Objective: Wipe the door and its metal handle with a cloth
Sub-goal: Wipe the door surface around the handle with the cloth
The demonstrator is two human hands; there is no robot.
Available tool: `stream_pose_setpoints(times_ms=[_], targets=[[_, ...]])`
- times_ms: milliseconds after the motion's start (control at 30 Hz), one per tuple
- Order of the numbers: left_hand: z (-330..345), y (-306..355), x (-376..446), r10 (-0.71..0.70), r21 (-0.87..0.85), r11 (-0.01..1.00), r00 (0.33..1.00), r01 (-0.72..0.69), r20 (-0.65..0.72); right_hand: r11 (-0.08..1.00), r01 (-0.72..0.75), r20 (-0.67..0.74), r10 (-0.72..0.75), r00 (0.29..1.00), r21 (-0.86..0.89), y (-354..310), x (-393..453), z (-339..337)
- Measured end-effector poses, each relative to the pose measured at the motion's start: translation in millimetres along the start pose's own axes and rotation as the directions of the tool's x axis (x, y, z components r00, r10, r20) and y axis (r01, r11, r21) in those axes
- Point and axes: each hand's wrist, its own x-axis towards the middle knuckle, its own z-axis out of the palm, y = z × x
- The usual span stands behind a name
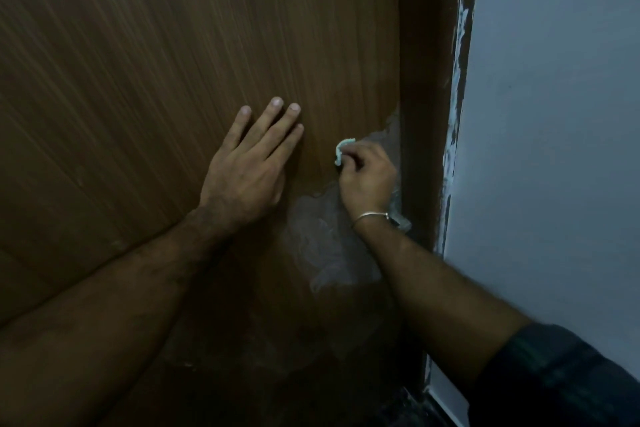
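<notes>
Up close, we press our left hand (247, 166) flat on the brown wooden door (173, 45), fingers straight and nearly together, while our right hand (367, 177) clamps a pale cloth (343, 151) against its worn right edge.

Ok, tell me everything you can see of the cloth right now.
The cloth is small, pale and greenish-white, bunched in the right hand, whose curled fingers hide most of it; only a crumpled fold shows above the knuckles. It is held against the brown wooden door, near its right edge, at a greyish, worn-looking patch. Its weave and whether it is damp cannot be told. The left hand does not touch it.
</notes>
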Motion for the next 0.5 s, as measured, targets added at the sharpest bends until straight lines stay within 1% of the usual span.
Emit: stream_pose_setpoints(times_ms=[33, 67, 167, 200, 233, 300, 333, 367, 433, 467, 500], targets=[[0, -1, 1, 0.001, 0.001, 1.0, 1.0, -0.001, 0.008, 1.0, -0.026, -0.041, 0.026, 0.999, 0.006, -1, 6, 1], [-1, -1, 1, -0.001, 0.004, 1.0, 1.0, 0.001, 0.013, 1.0, -0.015, -0.041, 0.015, 0.999, 0.0, -3, 8, 3], [0, 1, 2, -0.016, 0.002, 1.0, 1.0, 0.016, 0.01, 0.994, 0.106, 0.08, -0.104, 0.991, -0.016, -1, -5, 5], [0, 1, 1, -0.018, 0.0, 1.0, 1.0, 0.018, 0.007, 0.994, 0.111, 0.077, -0.11, 0.991, -0.001, 3, -5, 2], [1, 0, 1, -0.017, 0.0, 1.0, 1.0, 0.017, 0.001, 0.997, 0.072, 0.034, -0.072, 0.997, 0.01, 8, 3, -1], [2, 0, 1, -0.008, 0.009, 1.0, 1.0, 0.009, -0.015, 0.997, -0.066, -0.084, 0.068, 0.994, 0.034, 14, 25, -5], [3, 0, 1, -0.005, 0.012, 1.0, 1.0, 0.005, -0.022, 0.996, -0.088, -0.107, 0.09, 0.99, 0.031, 13, 34, -6], [4, 0, 0, -0.005, 0.014, 1.0, 1.0, 0.005, -0.028, 0.999, -0.051, -0.1, 0.053, 0.994, 0.018, 11, 37, -5], [7, 0, 0, -0.013, 0.021, 1.0, 0.999, 0.014, -0.04, 0.995, 0.096, -0.033, -0.097, 0.995, -0.01, 12, 35, -5], [8, 1, 0, -0.019, 0.024, 1.0, 0.999, 0.02, -0.046, 0.99, 0.139, -0.007, -0.139, 0.99, -0.009, 16, 34, -7], [9, 2, 0, -0.022, 0.027, 0.999, 0.998, 0.024, -0.055, 0.992, 0.126, -0.016, -0.126, 0.992, -0.009, 21, 39, -11]])
